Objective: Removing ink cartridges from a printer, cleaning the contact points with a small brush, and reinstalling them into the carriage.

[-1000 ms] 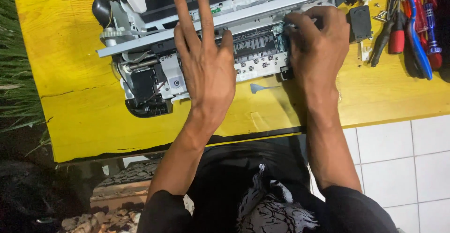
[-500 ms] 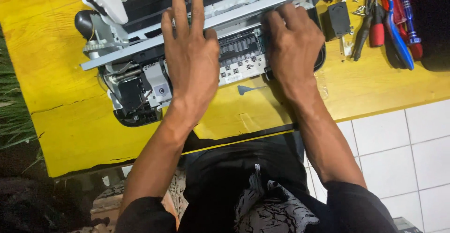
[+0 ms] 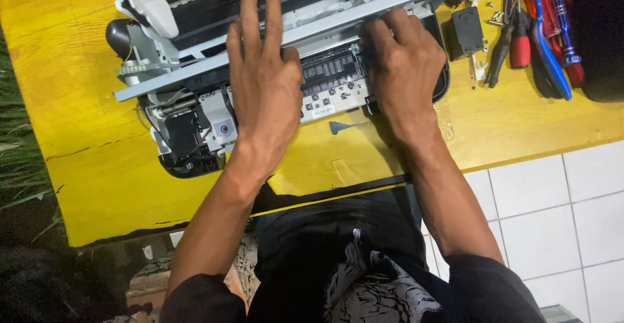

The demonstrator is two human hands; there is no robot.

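A dismantled printer mechanism (image 3: pixel 188 102), grey and black with its cover off, lies on a yellow table (image 3: pixel 97 167). My left hand (image 3: pixel 263 82) rests flat on its middle, two fingers stretched over the long metal rail (image 3: pixel 162 79) and the rest spread on the frame. My right hand (image 3: pixel 406 63) grips the right end of the frame, fingers curled over the rail beside the white circuit board (image 3: pixel 331 86). A small grey screw or bit (image 3: pixel 344 127) lies on the table just below the printer.
Pliers and red and blue screwdrivers (image 3: pixel 539 30) lie at the table's right end beside a small black box-shaped part (image 3: pixel 467 32). A dark object (image 3: pixel 601 30) sits at the far right. White floor tiles (image 3: pixel 565 212) are below; grass (image 3: pixel 19 147) is at left.
The view has shifted slightly, so the printer sits a little lower and to the right in frame. Both hands keep their places on the mechanism.
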